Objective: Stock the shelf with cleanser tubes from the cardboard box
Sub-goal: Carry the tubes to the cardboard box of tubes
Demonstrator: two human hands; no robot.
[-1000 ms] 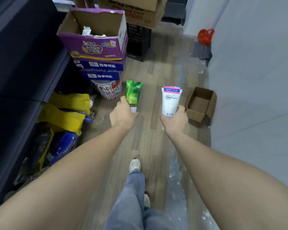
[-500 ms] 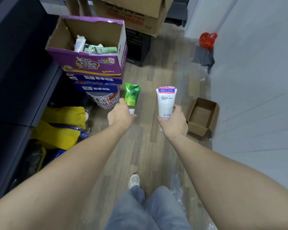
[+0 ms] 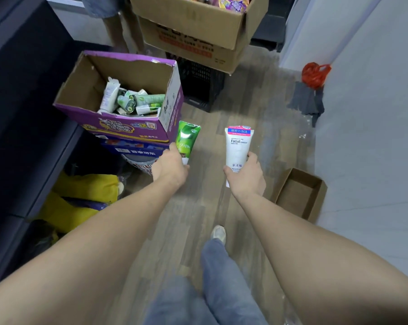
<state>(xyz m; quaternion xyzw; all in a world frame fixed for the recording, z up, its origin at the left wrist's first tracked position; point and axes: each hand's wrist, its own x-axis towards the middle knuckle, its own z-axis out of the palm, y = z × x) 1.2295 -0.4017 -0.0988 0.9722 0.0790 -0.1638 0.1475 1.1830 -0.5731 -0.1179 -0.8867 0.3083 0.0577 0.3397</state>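
My left hand (image 3: 169,168) grips a green cleanser tube (image 3: 186,139) upright by its lower end. A white facial cleanser tube (image 3: 237,146) with a pink and blue top band stands upright in my right hand (image 3: 246,178). Both tubes hover over the wooden floor, just right of an open purple cardboard box (image 3: 118,126). Several more green and white tubes (image 3: 132,99) lie loose inside that box. The dark shelf unit (image 3: 22,90) runs along the left side.
The purple box sits on stacked blue cartons (image 3: 132,148). Larger brown cartons (image 3: 193,31) rest on a black crate (image 3: 203,87) ahead. A small empty cardboard tray (image 3: 299,193) lies by the right wall, a red bag (image 3: 314,75) further back. Yellow packs (image 3: 81,198) fill the low shelf.
The view has moved forward, so the purple box is closer and its tubes show. Both hands keep their tubes upright, held much as before.
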